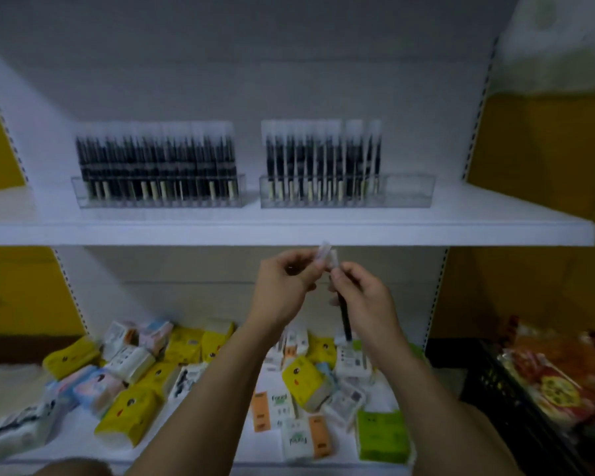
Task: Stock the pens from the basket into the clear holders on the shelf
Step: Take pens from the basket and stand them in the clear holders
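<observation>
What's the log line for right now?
left hand: pinches cap | right hand: grips pen | left holder: full | right holder: room at right end

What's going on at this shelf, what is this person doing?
A person is stocking pens. Both hands hold one dark pen just below the upper shelf: the left hand pinches its clear cap, the right hand grips the barrel. Up on the shelf, the left clear holder looks full; the right clear holder has empty room at its right end.
</observation>
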The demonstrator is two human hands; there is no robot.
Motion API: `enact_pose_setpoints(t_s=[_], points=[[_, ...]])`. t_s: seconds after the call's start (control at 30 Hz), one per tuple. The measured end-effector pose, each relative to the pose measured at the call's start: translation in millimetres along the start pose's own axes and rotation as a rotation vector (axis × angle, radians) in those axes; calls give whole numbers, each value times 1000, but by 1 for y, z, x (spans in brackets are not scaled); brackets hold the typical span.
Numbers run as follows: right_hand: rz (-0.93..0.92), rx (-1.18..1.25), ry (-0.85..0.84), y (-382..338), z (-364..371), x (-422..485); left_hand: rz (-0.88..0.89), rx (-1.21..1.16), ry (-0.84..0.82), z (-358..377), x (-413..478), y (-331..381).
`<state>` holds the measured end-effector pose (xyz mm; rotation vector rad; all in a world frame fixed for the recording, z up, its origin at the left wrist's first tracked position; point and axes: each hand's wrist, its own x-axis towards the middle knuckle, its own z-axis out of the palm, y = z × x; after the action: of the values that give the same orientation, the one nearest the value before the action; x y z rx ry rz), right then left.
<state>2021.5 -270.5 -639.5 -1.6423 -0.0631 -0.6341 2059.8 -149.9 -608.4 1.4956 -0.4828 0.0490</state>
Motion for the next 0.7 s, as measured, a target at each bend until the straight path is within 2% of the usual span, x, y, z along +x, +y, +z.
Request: enact_pose_setpoints(t_s=[0.13,0.23,0.33,0.57,0.7], points=[[-77,-40,56,-37,-34,24,96,121,-25,17,17,39],[-141,-82,113,-67,-60,39,145,134,-121,31,30,69],[-217,-159,153,-90,-83,55,265,235,-171,43,45,95],[-332,-262,185,-126,-118,97,424,445,-188,70,85,141],[-364,-286,218,-134,-128,129,490,473,-117,82,113,158]])
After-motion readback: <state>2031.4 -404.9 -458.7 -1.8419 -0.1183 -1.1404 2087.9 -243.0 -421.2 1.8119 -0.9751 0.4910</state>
